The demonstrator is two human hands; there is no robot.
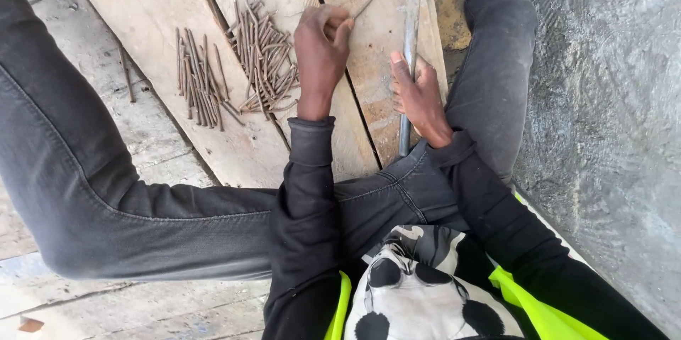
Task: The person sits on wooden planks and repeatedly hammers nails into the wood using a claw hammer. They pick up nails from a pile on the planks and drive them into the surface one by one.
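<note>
Nearest the camera, the right hand [420, 95] rests closed around a grey metal bar [409, 63] that lies lengthwise on the wooden planks [156, 6], beside the person's dark trouser leg [496, 49]. A little farther out, the left hand [320, 49] is clenched, pinching a single rusty nail [369, 1] between thumb and fingers, its tip angled up and away over the plank. A slip of the pinch could drop the nail into the gap between boards, and the bar could catch the fingers holding it. Beyond the left hand lie two loose heaps of nails [264, 56], the second nail heap [198, 81] just beside; one stray nail [126, 74] sits apart. A rough concrete wall [610, 99] hems in the right side.
</note>
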